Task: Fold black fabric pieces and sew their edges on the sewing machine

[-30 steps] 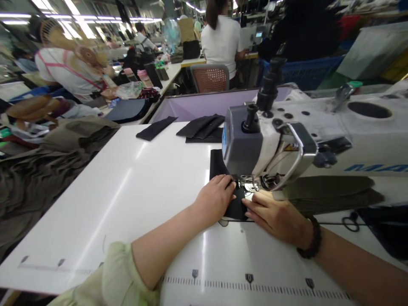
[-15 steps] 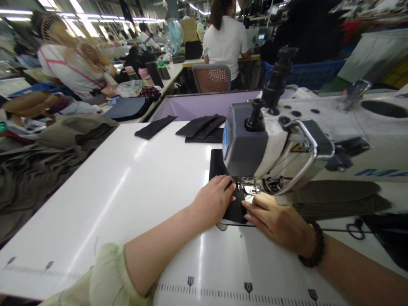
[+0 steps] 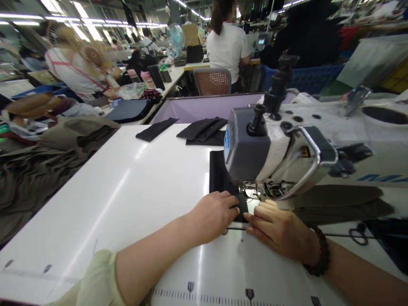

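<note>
A strip of black fabric [image 3: 218, 172] lies under the head of a sewing machine [image 3: 247, 148], its near end beside the metal presser foot [image 3: 251, 192]. My left hand [image 3: 215, 214] rests on the strip from the left, fingers curled and bunched on the cloth. From the other side, my right hand [image 3: 280, 227] grips the near right edge of the strip with its fingertips, just in front of the foot. The needle cannot be made out, and part of the strip is hidden by the machine head and my left fingers.
More black fabric pieces [image 3: 204, 129] lie at the table's far edge, with a single piece [image 3: 157, 129] left of them. Folded brown-grey cloth [image 3: 341, 204] sits under the machine arm. Scissors [image 3: 359, 233] are at right. Stacked grey-brown cloth [image 3: 41, 182] borders the left side. People sit beyond.
The black strip has slid a little toward me past the foot. My left hand has come nearer and lower with it; my right hand has shifted slightly right and nearer.
</note>
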